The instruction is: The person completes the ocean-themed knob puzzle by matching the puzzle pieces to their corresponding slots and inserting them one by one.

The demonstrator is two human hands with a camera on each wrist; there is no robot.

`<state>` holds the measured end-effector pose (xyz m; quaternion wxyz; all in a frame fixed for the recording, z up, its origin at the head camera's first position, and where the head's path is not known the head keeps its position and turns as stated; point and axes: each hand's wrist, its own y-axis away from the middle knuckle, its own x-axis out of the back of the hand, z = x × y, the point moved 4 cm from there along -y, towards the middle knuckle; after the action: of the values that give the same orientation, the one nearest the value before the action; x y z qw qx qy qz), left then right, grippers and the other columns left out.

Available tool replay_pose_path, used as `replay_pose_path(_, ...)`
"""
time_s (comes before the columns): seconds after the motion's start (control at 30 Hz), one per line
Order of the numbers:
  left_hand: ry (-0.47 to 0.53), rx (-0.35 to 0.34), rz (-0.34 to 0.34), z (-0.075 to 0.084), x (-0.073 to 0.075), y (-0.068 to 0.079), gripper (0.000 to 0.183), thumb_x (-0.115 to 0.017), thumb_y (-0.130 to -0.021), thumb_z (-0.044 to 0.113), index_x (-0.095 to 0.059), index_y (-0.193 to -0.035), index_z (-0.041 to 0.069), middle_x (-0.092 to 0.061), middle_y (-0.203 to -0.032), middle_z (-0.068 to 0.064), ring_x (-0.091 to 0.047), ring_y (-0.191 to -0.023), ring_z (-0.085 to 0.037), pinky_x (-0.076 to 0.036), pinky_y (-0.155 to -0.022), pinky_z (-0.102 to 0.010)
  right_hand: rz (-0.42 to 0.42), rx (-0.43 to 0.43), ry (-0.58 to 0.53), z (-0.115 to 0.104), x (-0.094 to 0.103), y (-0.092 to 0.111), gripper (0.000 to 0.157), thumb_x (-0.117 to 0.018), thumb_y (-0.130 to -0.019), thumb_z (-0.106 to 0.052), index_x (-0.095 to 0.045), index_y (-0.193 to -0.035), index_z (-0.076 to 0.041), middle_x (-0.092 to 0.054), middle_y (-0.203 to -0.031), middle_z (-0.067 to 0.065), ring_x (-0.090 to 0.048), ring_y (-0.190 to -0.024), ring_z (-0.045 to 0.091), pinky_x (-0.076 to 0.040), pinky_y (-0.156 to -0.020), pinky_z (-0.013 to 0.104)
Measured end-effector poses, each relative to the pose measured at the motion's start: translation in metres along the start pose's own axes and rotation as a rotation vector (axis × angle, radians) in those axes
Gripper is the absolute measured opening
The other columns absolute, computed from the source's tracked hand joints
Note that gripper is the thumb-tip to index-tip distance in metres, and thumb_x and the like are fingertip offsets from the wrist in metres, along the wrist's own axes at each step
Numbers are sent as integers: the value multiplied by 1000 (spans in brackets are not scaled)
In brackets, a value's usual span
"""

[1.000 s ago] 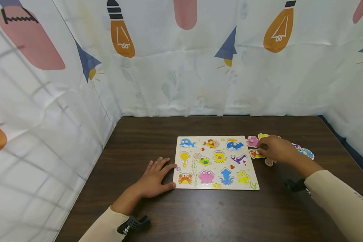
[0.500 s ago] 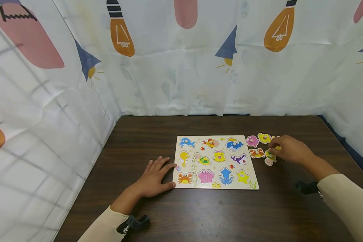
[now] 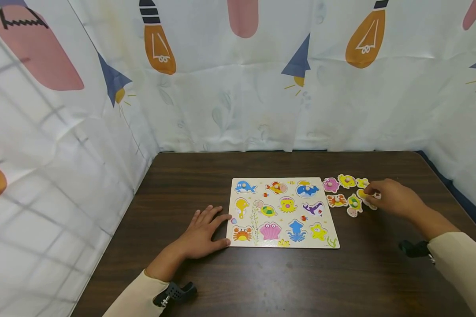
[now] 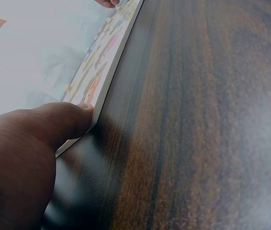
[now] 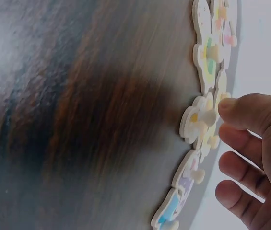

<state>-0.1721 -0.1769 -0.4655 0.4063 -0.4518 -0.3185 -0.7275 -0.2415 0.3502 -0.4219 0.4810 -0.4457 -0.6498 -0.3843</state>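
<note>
A wooden peg puzzle board [image 3: 262, 220] with sea-animal pictures lies on the table. My left hand [image 3: 200, 233] rests at its left side with fingers spread. In the left wrist view, the thumb [image 4: 65, 122] touches the board's near corner. My right hand [image 3: 394, 198] is over the loose knobbed pieces right of the board, fingers loosely bent. In the right wrist view, its thumb and fingertips are close to a yellow piece [image 5: 197, 117], with no piece visibly gripped. Nearby lie a turtle piece [image 3: 355, 202] and a crab piece [image 3: 336, 200]. The right hand partly covers the pieces beneath it.
A pink piece [image 3: 331, 185] and a yellow fish-like piece [image 3: 347, 181] lie close to the board's right edge. A purple piece [image 5: 185, 177] and a blue piece [image 5: 168, 211] lie farther along the row. A printed white curtain [image 3: 238, 110] stands behind the dark table [image 3: 285, 281].
My right hand has moved rightward across the loose pieces, uncovering the crab, turtle and yellow pieces. The left hand and the board have stayed in place.
</note>
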Motion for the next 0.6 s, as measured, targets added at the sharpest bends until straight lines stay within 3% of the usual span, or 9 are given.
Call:
replay_pose_path(0.2,6,-10,16,-1,0,1,71,-65,-93,61,-47,-153,28,-30,-163,-11,-17,-153,-39,-5,-120,-63,9,31,5,4,-2,1,20,-76,-91,-15,-74,-103,0,-72,-94,9,-66,-87,32,-55,-74,56)
replay_pose_path(0.6,-25,25,-33,-1,-1,-1,70,-63,-94,61,-44,-155,33,-26,-166,-7,-13,-155,-35,-1,-121,-60,-9,35,-15,8,-10,0,15,-75,-91,-11,-75,-103,-3,-70,-92,3,-62,-81,22,-54,-69,49)
